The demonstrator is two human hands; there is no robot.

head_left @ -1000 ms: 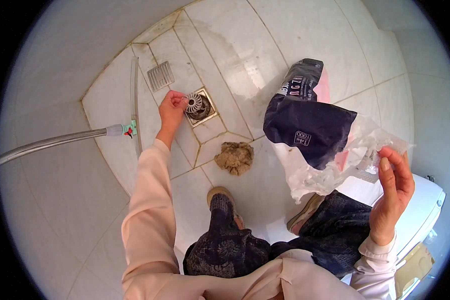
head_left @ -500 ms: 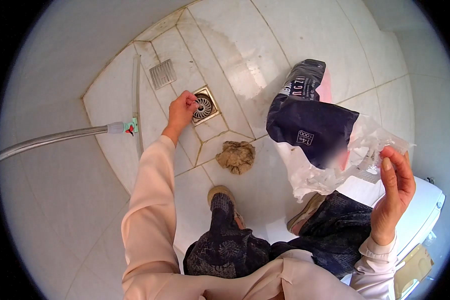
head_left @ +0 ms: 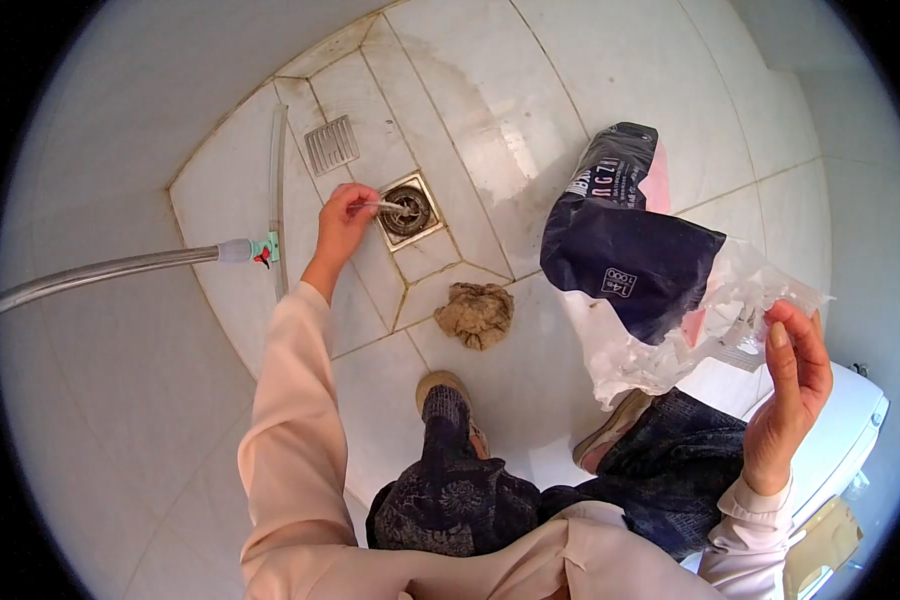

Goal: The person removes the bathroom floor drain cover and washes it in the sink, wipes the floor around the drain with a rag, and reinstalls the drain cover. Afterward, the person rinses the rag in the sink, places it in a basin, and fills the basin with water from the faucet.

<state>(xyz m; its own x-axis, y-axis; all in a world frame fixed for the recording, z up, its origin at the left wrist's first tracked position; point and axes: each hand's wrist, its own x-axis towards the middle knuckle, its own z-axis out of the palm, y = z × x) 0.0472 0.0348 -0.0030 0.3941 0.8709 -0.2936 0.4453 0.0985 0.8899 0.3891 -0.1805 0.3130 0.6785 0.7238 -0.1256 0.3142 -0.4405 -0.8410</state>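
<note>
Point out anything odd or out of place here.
The floor drain stands uncovered and looks grimy, while a slotted grate, apparently its cover, lies apart on the tiles. A crumpled brown cloth lies nearby, and the bag looks ragged at its opening, perhaps torn.

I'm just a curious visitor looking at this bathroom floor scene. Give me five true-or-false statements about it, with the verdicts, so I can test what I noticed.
1. The left hand holds a strainer at the floor drain. True.
2. The metal grate covers that drain. False: it lies apart from it on the tiles.
3. The right hand holds the clear end of a plastic bag. True.
4. The brown cloth is draped over the bag. False: it lies crumpled on the floor between the drain and a shoe.
5. The bag is plain, without printing. False: its dark part carries pale printing.
</note>
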